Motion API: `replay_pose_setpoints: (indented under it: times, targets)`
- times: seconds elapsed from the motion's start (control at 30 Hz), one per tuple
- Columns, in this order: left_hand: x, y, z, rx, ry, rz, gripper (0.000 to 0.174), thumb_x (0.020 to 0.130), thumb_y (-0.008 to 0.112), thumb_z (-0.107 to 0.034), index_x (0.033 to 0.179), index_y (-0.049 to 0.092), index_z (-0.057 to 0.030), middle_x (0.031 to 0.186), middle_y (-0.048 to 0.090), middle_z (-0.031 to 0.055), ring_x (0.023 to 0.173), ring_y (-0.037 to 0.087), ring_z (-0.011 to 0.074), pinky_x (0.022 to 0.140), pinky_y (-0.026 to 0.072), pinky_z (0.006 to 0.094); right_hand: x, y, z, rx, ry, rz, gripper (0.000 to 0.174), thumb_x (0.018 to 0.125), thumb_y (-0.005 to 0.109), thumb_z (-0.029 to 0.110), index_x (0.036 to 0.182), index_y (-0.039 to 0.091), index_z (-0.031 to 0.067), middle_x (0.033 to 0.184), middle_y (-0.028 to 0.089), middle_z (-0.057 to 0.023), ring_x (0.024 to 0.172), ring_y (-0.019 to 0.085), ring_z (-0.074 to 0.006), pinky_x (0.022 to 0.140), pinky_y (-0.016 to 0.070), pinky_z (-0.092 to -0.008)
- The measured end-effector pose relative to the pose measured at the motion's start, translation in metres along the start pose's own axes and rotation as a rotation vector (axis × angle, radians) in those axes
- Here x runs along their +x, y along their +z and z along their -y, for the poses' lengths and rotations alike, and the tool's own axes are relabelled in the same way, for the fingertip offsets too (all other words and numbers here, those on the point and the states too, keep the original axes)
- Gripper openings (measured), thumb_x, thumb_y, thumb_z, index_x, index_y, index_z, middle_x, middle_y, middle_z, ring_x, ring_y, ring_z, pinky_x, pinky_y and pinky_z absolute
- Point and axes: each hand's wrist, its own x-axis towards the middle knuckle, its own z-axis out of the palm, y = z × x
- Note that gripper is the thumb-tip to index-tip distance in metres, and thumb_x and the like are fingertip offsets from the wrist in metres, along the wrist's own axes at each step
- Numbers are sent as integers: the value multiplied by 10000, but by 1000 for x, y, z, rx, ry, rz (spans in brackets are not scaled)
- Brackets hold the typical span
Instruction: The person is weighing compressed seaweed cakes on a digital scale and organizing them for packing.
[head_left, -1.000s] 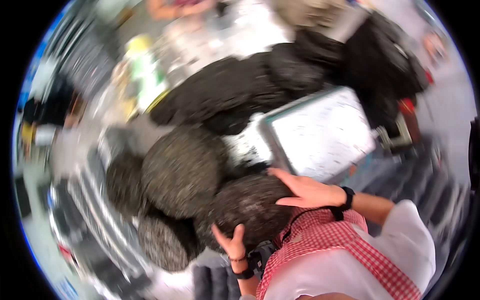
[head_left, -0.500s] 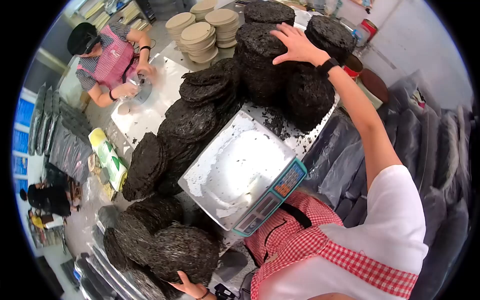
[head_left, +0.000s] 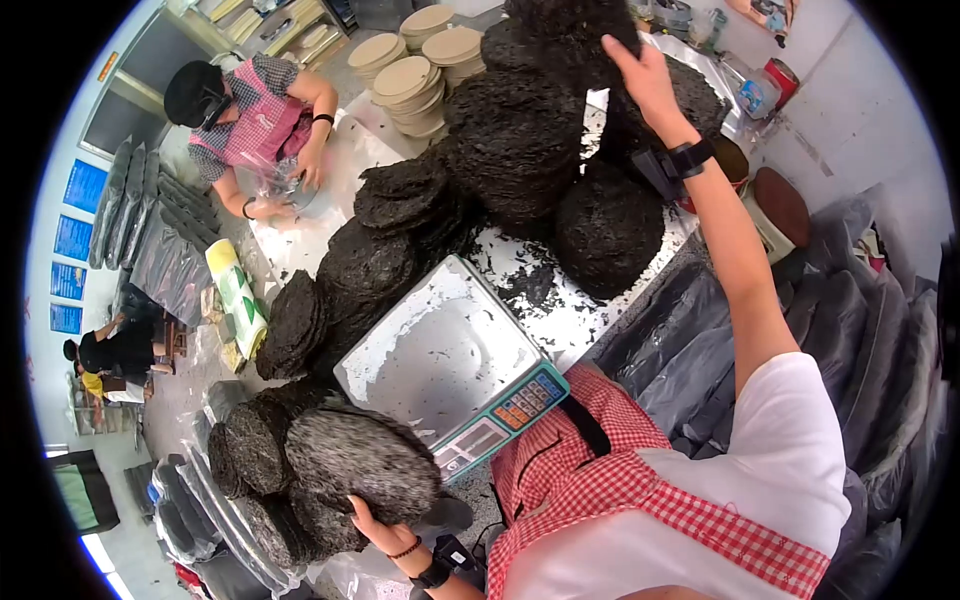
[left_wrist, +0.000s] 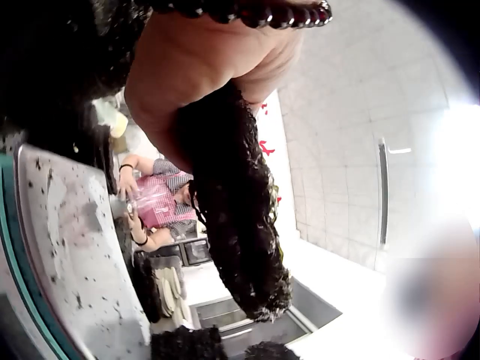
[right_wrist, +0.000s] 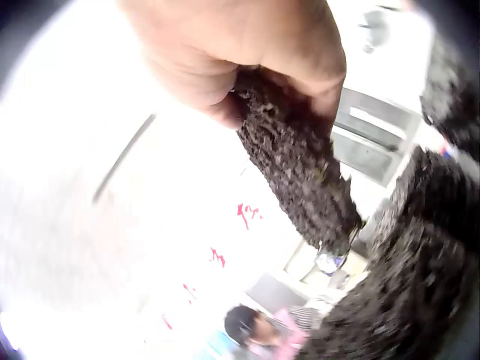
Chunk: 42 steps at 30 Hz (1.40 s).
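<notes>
At the lower left, my left hand (head_left: 385, 532) grips the edge of a thick stack of round dried seaweed sheets (head_left: 360, 465), beside other dark stacks. The left wrist view shows the thumb and fingers of the left hand (left_wrist: 206, 71) around that stack (left_wrist: 240, 217), seen edge-on. At the far end of the table, my right hand (head_left: 652, 92) holds another, thinner seaweed stack (head_left: 575, 40) above the piles there. In the right wrist view, the right hand (right_wrist: 247, 41) pinches this stack (right_wrist: 300, 172) between thumb and fingers; its rough edge hangs down.
A digital scale (head_left: 430, 340) with seaweed crumbs on its pan stands between my hands. Tall seaweed piles (head_left: 515, 145) line the table (head_left: 590, 325). Beige disc stacks (head_left: 408, 85) are at the back; another person (head_left: 260, 130) works opposite. Bagged goods (head_left: 850, 330) lean at right.
My right hand left the near stack, reached to the far piles and now holds a seaweed stack there. My left hand has kept its stack at the lower left, now tilted up.
</notes>
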Motion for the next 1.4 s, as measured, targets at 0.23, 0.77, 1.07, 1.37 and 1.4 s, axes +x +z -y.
replay_pose_setpoints:
  times: [0.23, 0.77, 1.07, 1.37, 1.4]
  targets:
    - [14, 48, 8, -426, -487, 241, 509, 970, 505, -304, 1372, 434, -1, 1402, 465, 177, 1274, 459, 332, 1063, 385, 481, -134, 39, 89, -112, -376, 367, 314, 840, 581, 35, 1151, 626, 37, 1153, 634, -125, 1026, 624, -234, 901, 483, -324]
    - [94, 92, 49, 89, -68, 380, 777, 826, 705, -36, 1472, 282, -123, 1418, 406, 117, 1237, 453, 274, 1005, 419, 408, -250, 38, 19, -780, -605, 333, 695, 645, 795, 391, 1188, 550, 32, 1193, 546, -207, 1108, 520, -380, 932, 452, -451]
    - [99, 31, -5, 998, 726, 111, 760, 842, 716, -350, 1415, 338, -22, 1364, 379, 256, 1268, 352, 376, 1028, 320, 472, -221, -3, -104, -835, -331, 615, 530, 893, 596, 436, 1211, 545, 15, 1162, 601, -210, 1057, 576, -400, 885, 488, -440]
    - [6, -94, -51, 712, 735, -173, 432, 920, 573, -31, 1329, 435, 1, 1202, 583, 160, 1105, 564, 214, 900, 477, 322, -212, -38, 44, -1032, -431, -223, 296, 927, 583, 343, 974, 651, 59, 807, 665, -129, 726, 651, -275, 631, 512, -343]
    - [-2, -101, -54, 712, 752, -212, 401, 924, 554, -13, 1310, 448, 13, 1179, 595, 158, 1078, 580, 214, 887, 486, 320, -211, -37, 54, -857, -390, -278, 335, 926, 589, 363, 974, 654, 39, 794, 661, -146, 723, 650, -255, 626, 504, -318]
